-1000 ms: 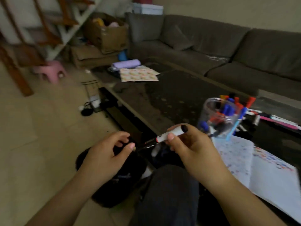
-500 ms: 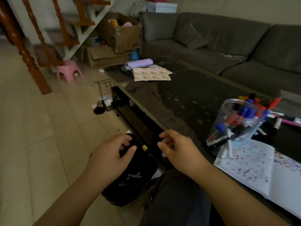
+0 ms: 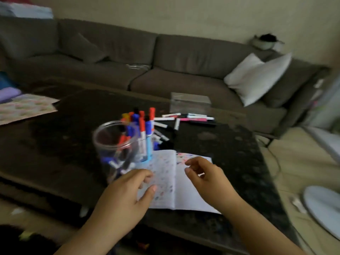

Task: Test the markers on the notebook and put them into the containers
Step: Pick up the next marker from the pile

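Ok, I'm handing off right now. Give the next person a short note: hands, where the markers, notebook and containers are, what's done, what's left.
Left hand: holds nothing, fingers loosely curled, over the notebook's left page.
Right hand: holds nothing, over the right page.
Notebook: open near the table's front edge, scribbles already on both pages.
Clear jar: left of the notebook, several markers inside.
Blue cup: behind the jar, markers standing upright in it.
Loose markers: lying on the table behind the containers.
Done: many markers are in the containers.
Left: test the loose markers on the notebook and put them in.
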